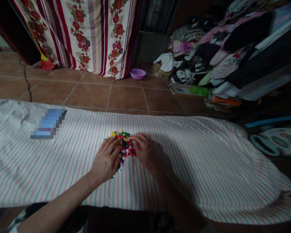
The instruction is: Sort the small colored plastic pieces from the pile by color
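Note:
A small pile of colourful toy building bricks [129,150] lies on the striped cloth in front of me, with yellow, green, red, orange, pink and purple pieces. My left hand [106,161] rests over the pile's left side, palm down, its fingers stretched out and hiding part of the bricks. At the right edge of the heap is my right hand [143,147], its fingers curled and thumb brought in against them. Whatever it pinches is too small to make out. Between the two hands sits a dark cluster of pieces [123,142] on the pile.
The striped cloth [208,168] covers a long surface. A blurred-out blue item [48,123] lies at its left. Beyond are a tiled floor [92,94], a purple basin [138,74], a flowered curtain [94,38], a red dustpan [47,64] and heaped clothes [208,55].

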A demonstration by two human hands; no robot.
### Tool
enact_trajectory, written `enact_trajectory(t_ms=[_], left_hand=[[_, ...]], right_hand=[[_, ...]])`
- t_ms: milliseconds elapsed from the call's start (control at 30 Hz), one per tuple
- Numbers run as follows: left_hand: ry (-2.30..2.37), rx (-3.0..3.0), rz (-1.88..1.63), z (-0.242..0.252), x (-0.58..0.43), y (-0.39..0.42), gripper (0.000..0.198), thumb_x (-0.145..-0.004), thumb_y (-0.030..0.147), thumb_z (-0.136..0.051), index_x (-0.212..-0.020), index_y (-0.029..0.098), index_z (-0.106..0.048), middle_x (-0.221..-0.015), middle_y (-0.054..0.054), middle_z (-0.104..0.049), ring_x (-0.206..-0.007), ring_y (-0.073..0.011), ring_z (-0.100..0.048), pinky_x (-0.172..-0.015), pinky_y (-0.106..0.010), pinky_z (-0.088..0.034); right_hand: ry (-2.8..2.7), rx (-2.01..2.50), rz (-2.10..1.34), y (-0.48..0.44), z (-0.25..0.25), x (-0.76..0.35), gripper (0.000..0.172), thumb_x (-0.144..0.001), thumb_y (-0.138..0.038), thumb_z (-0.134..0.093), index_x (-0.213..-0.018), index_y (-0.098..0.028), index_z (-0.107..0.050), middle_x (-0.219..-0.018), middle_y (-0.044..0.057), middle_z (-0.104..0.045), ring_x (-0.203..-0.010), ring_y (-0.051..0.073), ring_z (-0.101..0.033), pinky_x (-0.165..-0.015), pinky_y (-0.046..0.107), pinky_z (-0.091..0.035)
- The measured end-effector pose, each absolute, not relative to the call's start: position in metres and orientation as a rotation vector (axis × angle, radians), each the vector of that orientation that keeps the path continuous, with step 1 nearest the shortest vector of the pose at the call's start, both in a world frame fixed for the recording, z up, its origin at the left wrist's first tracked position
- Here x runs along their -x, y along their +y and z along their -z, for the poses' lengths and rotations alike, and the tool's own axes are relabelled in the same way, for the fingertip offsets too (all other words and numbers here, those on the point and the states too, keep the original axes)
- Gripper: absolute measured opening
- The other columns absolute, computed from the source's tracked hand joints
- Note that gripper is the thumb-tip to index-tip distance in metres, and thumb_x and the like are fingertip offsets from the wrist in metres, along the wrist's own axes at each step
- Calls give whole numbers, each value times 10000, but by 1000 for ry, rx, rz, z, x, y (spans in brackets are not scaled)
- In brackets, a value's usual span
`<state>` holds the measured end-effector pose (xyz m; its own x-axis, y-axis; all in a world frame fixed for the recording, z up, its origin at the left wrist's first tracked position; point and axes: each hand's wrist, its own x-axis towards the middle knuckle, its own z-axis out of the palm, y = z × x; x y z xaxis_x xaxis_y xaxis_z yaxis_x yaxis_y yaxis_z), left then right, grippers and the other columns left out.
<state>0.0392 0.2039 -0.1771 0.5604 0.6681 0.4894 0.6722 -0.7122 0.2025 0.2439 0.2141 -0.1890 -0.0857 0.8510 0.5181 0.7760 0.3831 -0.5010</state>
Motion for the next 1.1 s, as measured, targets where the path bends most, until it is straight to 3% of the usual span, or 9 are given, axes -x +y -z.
enact_trajectory(t_ms=[233,367,500,700,867,967,1100], left_hand=[[-1263,2665,714,180,-23,193,595,-950,415,-449,-1468,146,-334,-1547,-183,-307,-1466,-338,-185,-1129,-531,-320],[-1178,2698,610,173,-20,170,659,-931,467,-478,-1494,178,-293,-1579,-173,-233,-1471,-345,-163,-1142,-534,-286],[-1020,2744,496,175,-27,150,642,-918,485,-502,-1482,232,-326,-1577,-135,-261,-1465,-338,-195,-1131,-546,-301],[-1068,2761,512,184,-26,150,479,-929,292,-497,-1404,256,-444,-1551,-99,-335,-1460,-301,-230,-1127,-541,-340],[-1154,2761,667,185,-17,158,390,-908,155,-473,-1286,204,-554,-1517,-156,-372,-1456,-329,-231,-1125,-566,-343],[-1163,2767,671,186,-10,163,445,-877,53,-434,-1283,199,-542,-1516,-154,-371,-1467,-331,-191,-1113,-564,-364],[-1206,2723,756,191,-2,170,456,-889,55,-409,-1333,144,-464,-1508,-187,-369,-1475,-323,-159,-1116,-550,-364]], right_hand=[[-1937,1587,30,205,196,-244,350,-973,-326,-431,-1242,-191,-610,-1307,155,-600,-1285,305,-488,-1057,548,-423],[-1986,1534,11,204,200,-242,395,-996,-340,-385,-1326,-184,-537,-1387,159,-542,-1341,300,-445,-1083,545,-409],[-2054,1490,-9,207,199,-233,413,-998,-305,-381,-1361,-156,-510,-1407,160,-526,-1353,281,-437,-1101,507,-409],[-2082,1421,-58,212,197,-216,406,-977,-284,-429,-1352,-165,-533,-1401,140,-537,-1350,263,-442,-1121,485,-404],[-2131,1278,-164,217,195,-216,428,-976,-221,-379,-1381,-166,-504,-1399,126,-542,-1334,220,-465,-1126,449,-417],[-2137,1198,-233,219,195,-218,435,-963,-196,-367,-1373,-177,-510,-1393,107,-550,-1329,195,-469,-1135,428,-411],[-2041,1286,-256,219,196,-220,403,-959,-193,-358,-1299,-154,-572,-1355,121,-579,-1282,187,-521,-1103,385,-445]])
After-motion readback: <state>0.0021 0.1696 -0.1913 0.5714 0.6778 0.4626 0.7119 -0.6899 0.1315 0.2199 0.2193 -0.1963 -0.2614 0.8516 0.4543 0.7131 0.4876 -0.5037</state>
